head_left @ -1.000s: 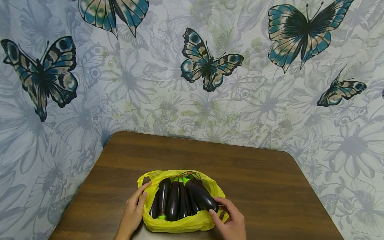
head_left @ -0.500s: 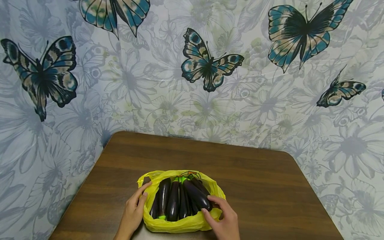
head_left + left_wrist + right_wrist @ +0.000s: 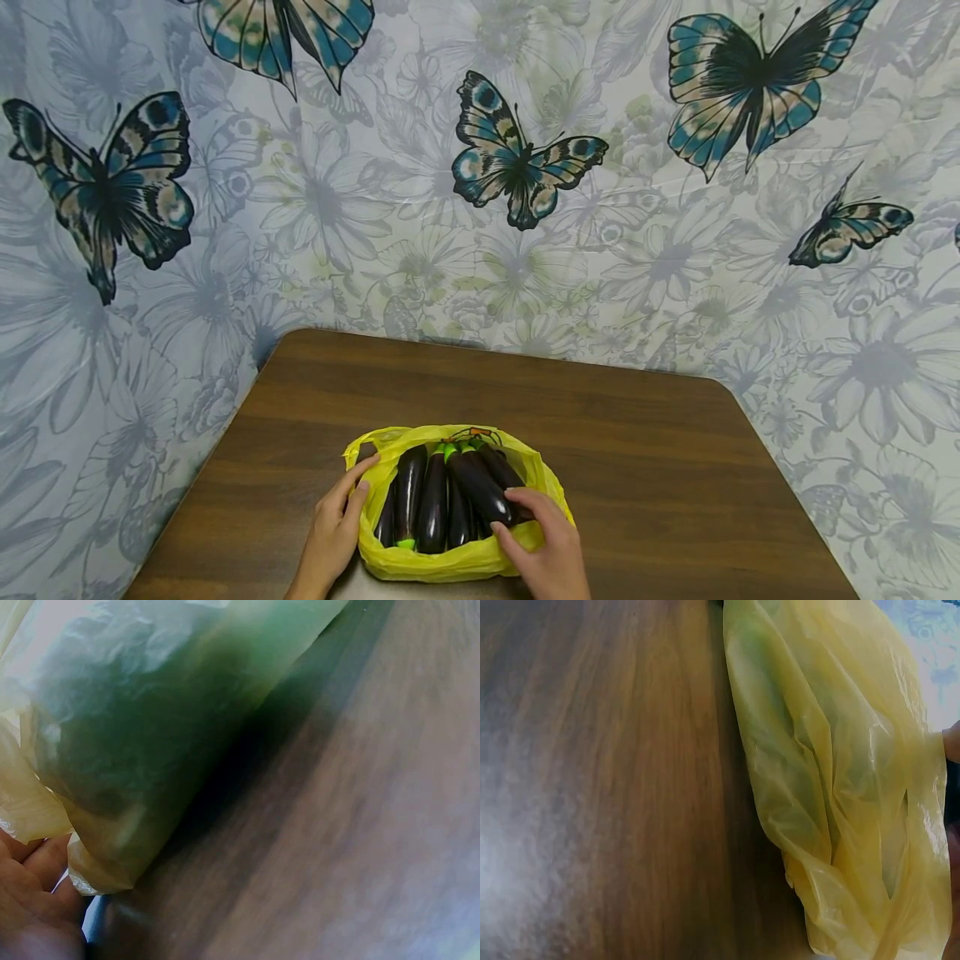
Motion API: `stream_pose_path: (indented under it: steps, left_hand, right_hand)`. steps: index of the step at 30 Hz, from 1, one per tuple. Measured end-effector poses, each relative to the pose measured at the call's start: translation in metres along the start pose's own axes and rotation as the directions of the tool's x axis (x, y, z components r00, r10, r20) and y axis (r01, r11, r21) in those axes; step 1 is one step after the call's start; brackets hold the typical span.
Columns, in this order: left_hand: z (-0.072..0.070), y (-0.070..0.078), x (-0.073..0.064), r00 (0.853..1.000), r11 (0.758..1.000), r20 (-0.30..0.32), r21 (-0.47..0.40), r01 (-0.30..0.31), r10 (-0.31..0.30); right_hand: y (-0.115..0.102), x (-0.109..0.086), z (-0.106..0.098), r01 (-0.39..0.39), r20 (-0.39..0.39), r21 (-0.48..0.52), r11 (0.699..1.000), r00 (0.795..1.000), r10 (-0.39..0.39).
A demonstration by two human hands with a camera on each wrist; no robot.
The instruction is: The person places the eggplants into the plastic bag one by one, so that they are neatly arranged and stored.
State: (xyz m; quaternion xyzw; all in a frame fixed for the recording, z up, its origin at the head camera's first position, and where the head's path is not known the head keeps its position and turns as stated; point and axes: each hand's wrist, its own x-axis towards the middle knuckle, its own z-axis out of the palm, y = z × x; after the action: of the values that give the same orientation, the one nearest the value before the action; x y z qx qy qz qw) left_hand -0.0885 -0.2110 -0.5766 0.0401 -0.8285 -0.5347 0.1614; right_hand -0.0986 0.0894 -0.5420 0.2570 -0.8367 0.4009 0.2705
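Note:
A yellow plastic bag [image 3: 442, 568] lies spread wide on the table, with several glossy dark eggplants [image 3: 432, 508] side by side inside it. My left hand [image 3: 332, 521] holds the bag's left rim; in the left wrist view its fingers [image 3: 51, 859] meet the thin plastic, partly covered by it. At the right side, the thumb and fingers of my right hand [image 3: 551, 537] pinch the rounded lower end of one eggplant [image 3: 480, 485], which slants across its neighbours. In the right wrist view the bag's wall [image 3: 840, 765] hides most of that hand.
The brown wooden table [image 3: 675, 467] stretches behind and to both sides of the bag. Beyond its far edge stands a wall [image 3: 420, 275] patterned with flowers and butterflies.
My right hand has moved left with the eggplant, swinging its lower end from over the bag's right rim inward among the others. My left hand stays in place.

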Motion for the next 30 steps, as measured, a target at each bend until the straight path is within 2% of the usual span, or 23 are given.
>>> stream_pose_path:
  steps: [6,15,19,30]
  left_hand:
    - [0.0,-0.001,0.0,1.0,1.0,-0.005,0.006,-0.002,0.002]
    - [0.002,-0.002,0.001,1.0,1.0,-0.017,0.018,-0.019,0.02]
    - [0.002,-0.002,0.001,1.0,1.0,-0.012,0.011,-0.024,0.024]
    - [0.001,-0.001,0.002,1.0,1.0,-0.008,0.01,-0.017,0.017]
  right_hand:
    - [-0.003,0.0,0.002,-0.085,0.066,0.0,0.996,0.994,0.085]
    - [-0.004,0.0,0.004,-0.086,0.064,0.002,0.996,0.994,0.086]
    - [-0.007,0.0,0.003,-0.115,0.099,0.005,0.993,0.989,0.114]
    - [-0.012,0.004,0.005,-0.046,0.2,0.108,0.993,0.979,0.023]
